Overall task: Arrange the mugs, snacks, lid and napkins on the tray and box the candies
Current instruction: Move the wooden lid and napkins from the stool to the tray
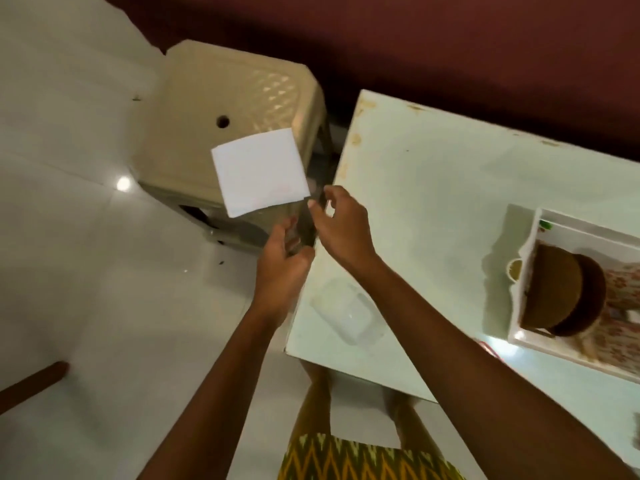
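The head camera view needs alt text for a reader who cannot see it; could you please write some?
A white square paper napkin appears above a beige plastic stool, beside two bare hands, left and right, both open. On the pale green table, a white rectangular tray holds a brown round lid.

A cream plastic stool (221, 133) stands on the pale tiled floor (69, 237) at far left, its seat pierced by a round hole and patterned with a raised lattice (right half only). Just right of it is the pale green table (433, 202), chipped along its far edge. Behind both runs a dark maroon wall (381, 36). A brown wooden bar (31, 384) enters at near left.
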